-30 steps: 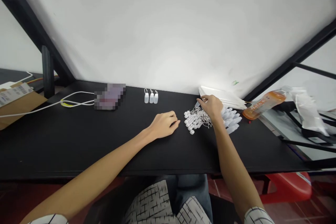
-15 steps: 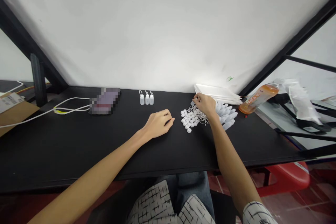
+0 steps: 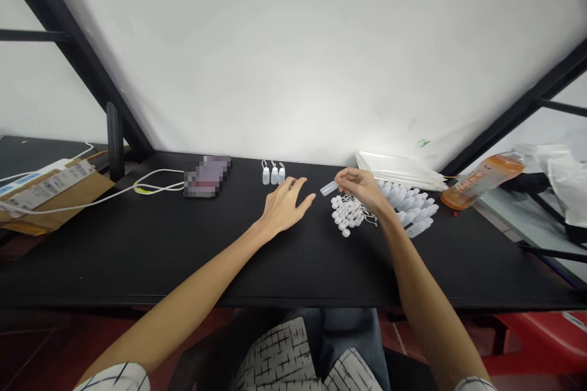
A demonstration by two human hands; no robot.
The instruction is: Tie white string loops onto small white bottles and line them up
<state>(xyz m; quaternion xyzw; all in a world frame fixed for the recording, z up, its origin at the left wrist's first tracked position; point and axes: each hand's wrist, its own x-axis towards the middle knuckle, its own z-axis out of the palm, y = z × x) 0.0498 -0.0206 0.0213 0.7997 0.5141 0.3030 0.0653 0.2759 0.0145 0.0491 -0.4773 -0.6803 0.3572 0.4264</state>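
Note:
My right hand [image 3: 360, 186] pinches a small translucent plastic bottle [image 3: 329, 189] by one end, its other end pointing left. Below that hand lies a pile of white caps [image 3: 347, 214] with thin cords. Several more translucent bottles [image 3: 408, 201] lie in rows to the right of the hand, partly behind the wrist. My left hand [image 3: 285, 203] is over the table with fingers apart and nothing in it, thumb toward the held bottle. Just beyond its fingertips stand three capped bottles with cord loops [image 3: 274, 175].
The black table [image 3: 192, 256] meets a white wall. White flat sheets or bags [image 3: 398, 170] lie at the back right, near an orange-labelled drink bottle [image 3: 481, 180] on its side. To the left are a pixelated, phone-like object [image 3: 207, 177], a white cable [image 3: 132, 186] and a cardboard package [image 3: 55, 195].
My right hand has brought a translucent bottle out to the left, over the caps. The left hand has opened, its fingers spreading toward the right. The camera view has shifted left.

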